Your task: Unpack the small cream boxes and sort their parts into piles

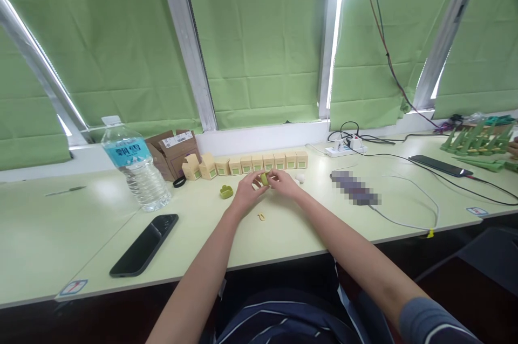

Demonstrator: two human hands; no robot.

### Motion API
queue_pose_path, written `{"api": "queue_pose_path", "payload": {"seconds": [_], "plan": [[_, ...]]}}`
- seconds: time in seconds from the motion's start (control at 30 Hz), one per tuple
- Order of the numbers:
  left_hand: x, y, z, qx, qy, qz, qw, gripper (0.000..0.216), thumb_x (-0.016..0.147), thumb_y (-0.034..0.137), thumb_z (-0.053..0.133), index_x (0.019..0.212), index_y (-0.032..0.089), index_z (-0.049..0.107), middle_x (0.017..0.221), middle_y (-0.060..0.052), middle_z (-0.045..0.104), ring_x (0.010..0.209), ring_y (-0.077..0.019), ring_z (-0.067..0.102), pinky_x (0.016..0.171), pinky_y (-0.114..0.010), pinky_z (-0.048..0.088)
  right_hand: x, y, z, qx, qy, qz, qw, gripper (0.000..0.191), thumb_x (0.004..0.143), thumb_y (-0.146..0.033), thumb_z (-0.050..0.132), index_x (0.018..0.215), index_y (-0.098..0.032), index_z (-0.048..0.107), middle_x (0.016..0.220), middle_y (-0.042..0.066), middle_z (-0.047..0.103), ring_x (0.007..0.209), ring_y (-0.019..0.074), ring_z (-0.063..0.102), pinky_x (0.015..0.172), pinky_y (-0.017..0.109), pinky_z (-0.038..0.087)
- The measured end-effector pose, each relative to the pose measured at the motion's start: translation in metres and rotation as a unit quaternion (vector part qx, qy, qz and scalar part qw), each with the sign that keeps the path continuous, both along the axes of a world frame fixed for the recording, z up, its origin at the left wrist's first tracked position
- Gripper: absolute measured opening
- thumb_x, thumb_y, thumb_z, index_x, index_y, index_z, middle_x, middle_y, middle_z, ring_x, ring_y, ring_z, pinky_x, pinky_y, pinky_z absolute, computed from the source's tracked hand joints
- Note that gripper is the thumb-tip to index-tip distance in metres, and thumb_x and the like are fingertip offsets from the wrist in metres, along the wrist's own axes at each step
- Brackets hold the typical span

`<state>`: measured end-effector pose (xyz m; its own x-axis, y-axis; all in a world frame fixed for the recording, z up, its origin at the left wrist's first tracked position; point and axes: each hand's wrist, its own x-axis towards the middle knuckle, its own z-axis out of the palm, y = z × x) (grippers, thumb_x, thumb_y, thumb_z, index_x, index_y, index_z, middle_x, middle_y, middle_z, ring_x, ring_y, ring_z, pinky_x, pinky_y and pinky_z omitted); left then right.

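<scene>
Both my hands meet over the table around a small olive-green piece (264, 178) whose kind I cannot make out. My left hand (247, 191) grips it from the left with fingers closed, and my right hand (284, 183) pinches it from the right. Left of the hands lies another olive-green part, hollow and scalloped like a small cup (226, 192). A small yellow loop (261, 217) rests on the table just below the hands. Close to my right hand sits a small white object (300, 178), partly hidden by it.
Behind the hands stands a row of several small tan boxes (258, 163). A water bottle (137, 166), cardboard box (176, 152), black ring (179, 182) and phone (144, 245) are leftward. Rightward are a power strip (346, 149), cables, another phone (440, 166) and green racks (477, 139).
</scene>
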<state>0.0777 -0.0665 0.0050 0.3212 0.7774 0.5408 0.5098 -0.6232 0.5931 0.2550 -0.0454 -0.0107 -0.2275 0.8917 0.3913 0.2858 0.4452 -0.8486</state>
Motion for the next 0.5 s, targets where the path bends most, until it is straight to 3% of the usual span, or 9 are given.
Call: {"api": "queue_pose_path", "payload": {"seconds": [0.17, 0.23, 0.3, 0.4, 0.5], "plan": [[-0.006, 0.003, 0.001, 0.021, 0.015, 0.039, 0.999, 0.044, 0.073, 0.028, 0.072, 0.117, 0.024, 0.065, 0.105, -0.005, 0.066, 0.084, -0.0172, 0.064, 0.075, -0.031, 0.054, 0.002, -0.001, 0.006, -0.037, 0.114, -0.038, 0.992, 0.018, 0.083, -0.039, 0.049, 0.081, -0.021, 0.052, 0.094, 0.003, 0.064, 0.086, 0.0161, 0.061, 0.071, 0.027, 0.053], [-0.009, 0.006, 0.001, 0.025, 0.013, 0.06, 0.998, 0.044, 0.073, 0.025, 0.07, 0.116, 0.023, 0.064, 0.109, -0.006, 0.065, 0.084, -0.0168, 0.064, 0.076, -0.032, 0.053, 0.008, -0.004, 0.013, -0.049, 0.134, -0.009, 0.99, 0.016, 0.08, -0.035, 0.051, 0.076, -0.02, 0.051, 0.085, 0.002, 0.062, 0.081, 0.0149, 0.06, 0.068, 0.025, 0.052], [-0.012, 0.009, 0.0, 0.031, -0.001, 0.094, 0.995, 0.044, 0.074, 0.024, 0.069, 0.117, 0.021, 0.062, 0.113, -0.007, 0.063, 0.083, -0.0164, 0.064, 0.077, -0.032, 0.053, 0.015, -0.011, 0.021, -0.093, 0.091, 0.093, 0.987, 0.012, 0.075, -0.031, 0.055, 0.072, -0.019, 0.053, 0.075, 0.001, 0.061, 0.073, 0.0142, 0.058, 0.063, 0.023, 0.05], [-0.016, 0.013, 0.0, 0.044, -0.02, 0.142, 0.989, 0.044, 0.074, 0.022, 0.068, 0.118, 0.021, 0.061, 0.115, -0.008, 0.063, 0.084, -0.0173, 0.065, 0.078, -0.033, 0.053, 0.017, -0.024, 0.028, -0.158, -0.06, 0.227, 0.959, 0.013, 0.073, -0.027, 0.056, 0.067, -0.016, 0.062, 0.069, 0.002, 0.063, 0.066, 0.0133, 0.056, 0.059, 0.022, 0.047], [-0.018, 0.014, 0.003, 0.05, -0.033, 0.164, 0.985, 0.047, 0.076, 0.024, 0.067, 0.122, 0.023, 0.059, 0.116, -0.008, 0.063, 0.083, -0.0164, 0.065, 0.08, -0.033, 0.053, 0.012, -0.032, 0.029, -0.124, -0.169, 0.223, 0.952, 0.021, 0.078, -0.029, 0.056, 0.074, -0.017, 0.072, 0.074, 0.002, 0.067, 0.059, 0.0108, 0.051, 0.055, 0.022, 0.041]]}}
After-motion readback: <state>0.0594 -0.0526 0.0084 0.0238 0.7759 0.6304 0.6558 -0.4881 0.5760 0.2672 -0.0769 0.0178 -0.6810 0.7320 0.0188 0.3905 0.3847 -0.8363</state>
